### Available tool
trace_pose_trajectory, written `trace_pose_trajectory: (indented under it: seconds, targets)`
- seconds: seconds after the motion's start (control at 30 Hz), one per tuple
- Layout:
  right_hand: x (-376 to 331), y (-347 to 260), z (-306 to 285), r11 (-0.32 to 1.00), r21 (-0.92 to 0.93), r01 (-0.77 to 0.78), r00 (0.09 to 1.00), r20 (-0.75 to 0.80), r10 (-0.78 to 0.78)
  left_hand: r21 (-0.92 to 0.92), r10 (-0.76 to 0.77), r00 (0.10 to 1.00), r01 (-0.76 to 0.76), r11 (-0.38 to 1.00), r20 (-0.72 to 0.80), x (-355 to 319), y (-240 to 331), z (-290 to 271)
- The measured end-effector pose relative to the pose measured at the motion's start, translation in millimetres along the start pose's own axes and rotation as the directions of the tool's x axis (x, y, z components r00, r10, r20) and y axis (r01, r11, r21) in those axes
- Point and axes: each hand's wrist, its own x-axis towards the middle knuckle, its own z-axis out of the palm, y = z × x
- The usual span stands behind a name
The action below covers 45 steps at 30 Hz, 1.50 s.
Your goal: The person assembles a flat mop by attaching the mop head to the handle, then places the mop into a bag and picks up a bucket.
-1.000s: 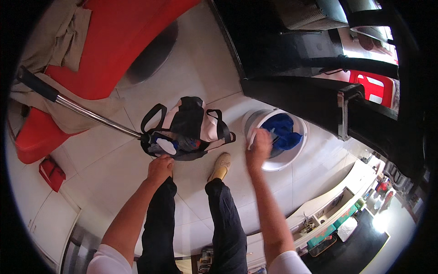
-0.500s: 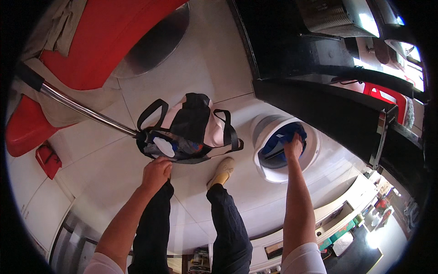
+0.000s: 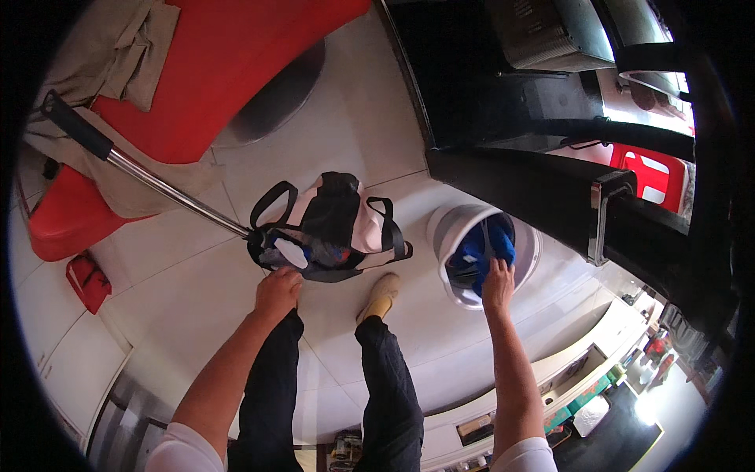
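Observation:
My left hand [image 3: 278, 291] is closed at the near rim of a black and pale pink tote bag [image 3: 368, 228], gripping its edge. The bag lies on the tiles with its mouth toward me. Inside it show a white item [image 3: 291, 252] and dark bundled stuff I cannot make out. A metal pole [image 3: 169, 187] with a black grip reaches from the bag's mouth to the upper left. Over on the right, my right hand [image 3: 499, 285] has its fingers closed on a blue cloth [image 3: 501, 245], at the near rim of a white bucket [image 3: 529, 253]. The bucket's bottom is hidden.
A red chair [image 3: 228, 67] with a beige cloth [image 3: 118, 59] over it stands at the upper left. Below it lies a small red pouch [image 3: 89, 283]. A black furniture beam [image 3: 511, 175] runs beside the bucket. My shoe [image 3: 381, 296] is between bag and bucket.
My right hand has come back toward me from deep in the bucket, drawing up the blue cloth, and more of the cloth shows. My left hand stays at the bag's edge. The view has shifted slightly.

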Motion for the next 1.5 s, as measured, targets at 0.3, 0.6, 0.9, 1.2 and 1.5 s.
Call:
trace_pose_trajectory:
  seconds: [0.3, 0.6, 0.9, 1.2, 1.5]
  targets:
    - [-5.6, -27.4, -31.0, 0.969, -0.018, 0.245, 0.969, 0.032, -0.244, -0.118, 0.154, 0.985, -0.163, 0.980, -0.083, -8.0, 114.4, 12.0]
    - [-28.5, -55.5, -6.2, 0.930, 0.097, 0.354, 0.935, -0.022, -0.354, -0.162, 0.130, 0.991, -0.122, 0.979, 0.039, 42.5, 205.9, 49.4]
    - [-7.2, -43.1, 12.2, 0.936, 0.248, 0.251, 0.966, -0.010, -0.257, -0.300, 0.251, 0.967, -0.225, 0.927, 0.049, 54.0, 171.8, 78.3]
    - [5.9, -53.4, 10.8, 0.932, 0.347, 0.106, 0.991, -0.108, -0.073, -0.057, 0.316, 0.873, -0.361, 0.931, -0.372, 80.5, 171.4, 75.3]
    - [-25.2, -23.5, 13.1, 0.951, 0.299, 0.073, 0.983, -0.184, -0.017, -0.090, 0.000, 0.950, -0.030, 0.995, -0.311, 117.9, 171.8, 99.7]
